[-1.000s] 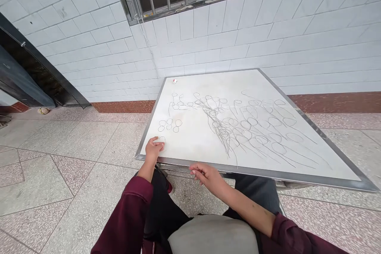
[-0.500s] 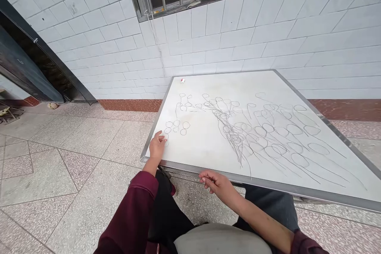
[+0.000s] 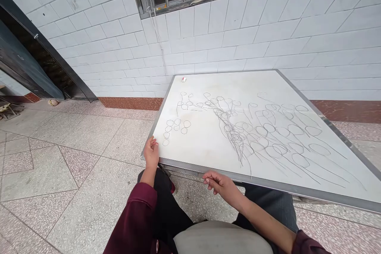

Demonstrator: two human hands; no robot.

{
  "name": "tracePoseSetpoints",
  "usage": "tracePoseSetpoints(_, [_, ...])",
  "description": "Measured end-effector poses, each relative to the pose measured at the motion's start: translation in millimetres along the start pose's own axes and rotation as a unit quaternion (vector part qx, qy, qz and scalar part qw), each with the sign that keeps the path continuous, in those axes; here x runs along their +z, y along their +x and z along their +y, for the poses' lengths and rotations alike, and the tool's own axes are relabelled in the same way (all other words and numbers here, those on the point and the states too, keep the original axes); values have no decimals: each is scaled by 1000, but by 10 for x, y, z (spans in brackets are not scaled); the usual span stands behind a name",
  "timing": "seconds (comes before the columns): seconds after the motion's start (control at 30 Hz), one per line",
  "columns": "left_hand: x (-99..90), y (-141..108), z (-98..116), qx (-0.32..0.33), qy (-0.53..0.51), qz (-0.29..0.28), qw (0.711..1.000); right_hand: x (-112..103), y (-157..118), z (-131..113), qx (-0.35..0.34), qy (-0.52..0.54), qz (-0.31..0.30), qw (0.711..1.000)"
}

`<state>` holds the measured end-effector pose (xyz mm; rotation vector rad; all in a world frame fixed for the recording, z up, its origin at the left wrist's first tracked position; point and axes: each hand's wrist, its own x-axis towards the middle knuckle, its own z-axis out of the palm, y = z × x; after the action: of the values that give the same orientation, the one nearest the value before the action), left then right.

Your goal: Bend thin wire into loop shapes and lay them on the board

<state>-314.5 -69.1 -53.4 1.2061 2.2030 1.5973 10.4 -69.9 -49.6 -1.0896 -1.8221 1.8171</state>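
Observation:
My left hand [image 3: 151, 152] is over the left edge of a white board [image 3: 193, 151], its fingers loosely curled and apart, with nothing visible in them. Just beyond its fingertips is a stacked pair of thin dark rings [image 3: 166, 139]; more ringed pairs [image 3: 177, 124] are beside it. My right hand [image 3: 220, 186] hovers at the board's front edge, fingers and thumb pressed together; whatever they may hold is too small to make out. A dense tangle of thin dark looped strands [image 3: 235, 135] with long tails spreads over the middle and right of the board.
A small white and red object [image 3: 183, 79] is at the board's back left corner. The board's grey frame [image 3: 268, 184] runs close in front of my lap. A tiled wall [image 3: 220, 43] with a barred window stands behind, and a dark doorway [image 3: 38, 47] is at left.
My left hand has drawn back left and toward me, off the nearest ring pair, which now shows fully. My right hand stays nearly still, closed. The view has shifted slightly.

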Motion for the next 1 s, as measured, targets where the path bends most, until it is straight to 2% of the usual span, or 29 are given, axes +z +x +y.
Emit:
tracePoseSetpoints(0.1, [-76, -370, -3, 21, -11, 2, 1000, -36, -27, 123, 8, 5, -11, 1000])
tracePoseSetpoints(0.23, [-146, -1008, -39, 42, 1, -11, 999, -47, -74, 317, 18, 16, -15, 1000])
tracePoseSetpoints(0.33, [-192, -1390, -97, 67, 32, -62, 995, -50, -109, 416, 24, 21, -16, 999])
tracePoseSetpoints(0.4, [-209, -1522, -118, 88, 63, -121, 987, -59, -130, 433, 24, 22, -12, 999])
tracePoseSetpoints(0.5, [-182, -1564, -106, 120, 117, -253, 953, -71, -160, 388, 15, 22, -2, 1000])
tracePoseSetpoints(0.6, [-77, -1551, -81, 145, 181, -392, 890, -75, -190, 302, 5, 23, 3, 1000])
tracePoseSetpoints(0.67, [12, -1554, -81, 152, 232, -457, 845, -83, -202, 248, 0, 19, 6, 1000])
tracePoseSetpoints(0.73, [89, -1561, -93, 152, 287, -499, 803, -104, -210, 202, -7, 13, 10, 1000])
tracePoseSetpoints(0.83, [149, -1555, -102, 143, 359, -532, 753, -159, -231, 136, -25, 4, 20, 999])
tracePoseSetpoints(1.0, [148, -1503, -58, 144, 415, -551, 709, -333, -316, 6, -76, -41, 83, 993])
